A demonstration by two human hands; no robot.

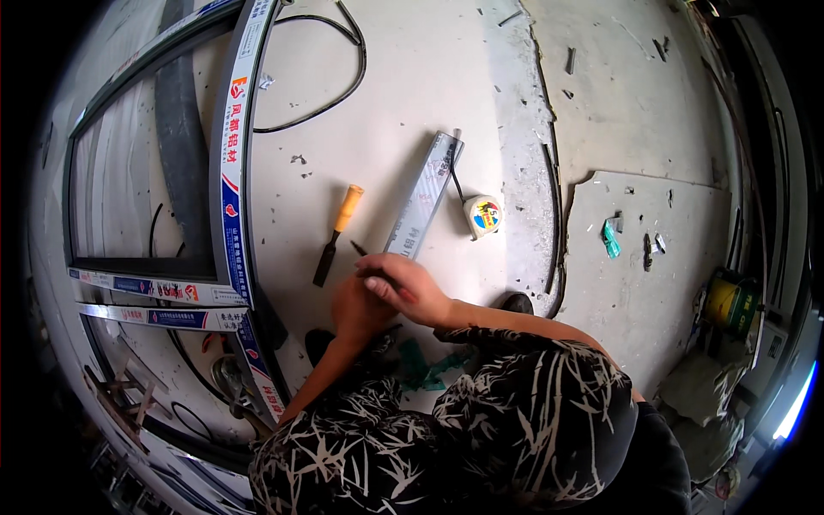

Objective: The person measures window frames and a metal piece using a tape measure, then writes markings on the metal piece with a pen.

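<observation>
From the head view, my right hand (396,286) lay over my left hand (359,307), both at the near end of a short metal strip (423,196) lying on the pale floor (403,77). My right grip was pinched shut on a thin dark pencil (358,248), its tip just beside the strip. What my left grip held, I could not tell. A chisel (336,233) with an orange handle lay just left, a tape measure (483,215) right of the strip, a window frame (232,163) farther left.

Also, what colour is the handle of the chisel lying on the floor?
Orange, on the dark-bladed chisel; head view.
</observation>
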